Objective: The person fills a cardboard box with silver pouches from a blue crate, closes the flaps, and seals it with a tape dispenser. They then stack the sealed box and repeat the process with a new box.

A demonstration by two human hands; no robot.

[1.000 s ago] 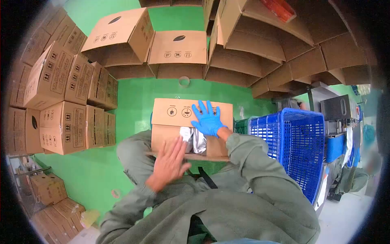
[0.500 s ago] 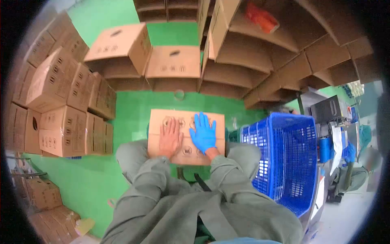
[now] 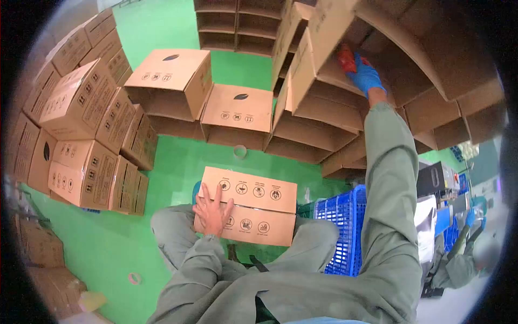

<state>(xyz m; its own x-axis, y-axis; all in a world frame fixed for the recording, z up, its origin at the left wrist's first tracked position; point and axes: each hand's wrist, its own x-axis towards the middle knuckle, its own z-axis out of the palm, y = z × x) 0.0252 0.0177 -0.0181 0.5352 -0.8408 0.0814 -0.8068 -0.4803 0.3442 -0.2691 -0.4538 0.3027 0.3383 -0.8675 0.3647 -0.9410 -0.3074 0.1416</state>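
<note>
A closed cardboard carton (image 3: 270, 215) with printed symbols lies across my lap, its two top flaps meeting along a middle seam. My bare left hand (image 3: 212, 210) rests on its left side, fingers spread over the flaps. My right hand (image 3: 367, 78), in a blue glove, reaches far up and right into an open cardboard box used as a shelf. Its fingers are around a red object (image 3: 346, 58) that looks like a tape dispenser; part of it is hidden by the glove.
Stacked cartons (image 3: 78, 102) stand on the left. Open boxes (image 3: 237, 110) line the front and right. A blue plastic crate (image 3: 337, 227) is beside my right knee. Tape rolls (image 3: 240, 152) lie on the green floor. A co-worker (image 3: 458, 270) is at far right.
My right hand has left the carton and gone up and right to the red object. My left hand has shifted to the carton's left side. The view has tilted upward.
</note>
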